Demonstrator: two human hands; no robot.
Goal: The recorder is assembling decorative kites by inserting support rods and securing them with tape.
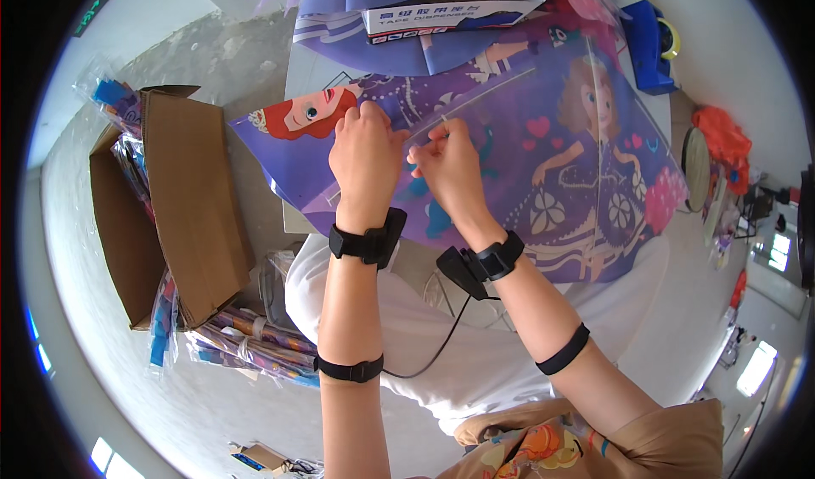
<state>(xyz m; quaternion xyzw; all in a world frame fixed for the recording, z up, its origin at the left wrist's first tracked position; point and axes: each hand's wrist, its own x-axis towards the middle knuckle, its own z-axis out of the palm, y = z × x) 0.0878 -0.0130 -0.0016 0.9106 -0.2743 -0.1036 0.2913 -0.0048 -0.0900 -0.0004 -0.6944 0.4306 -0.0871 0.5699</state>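
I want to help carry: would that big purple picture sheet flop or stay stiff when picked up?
The purple sheet would probably flop, since it looks thin. It's likely light for its size, with so little thickness. Its shiny surface could make it slippery.

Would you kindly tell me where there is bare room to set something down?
The pale floor is bare between the wrapped bundles and the small open box at the lower edge. A narrower bare strip separates the large cardboard box from the table. The table is crowded: purple printed sheets, left hand, right hand, white carton, blue tape dispenser.
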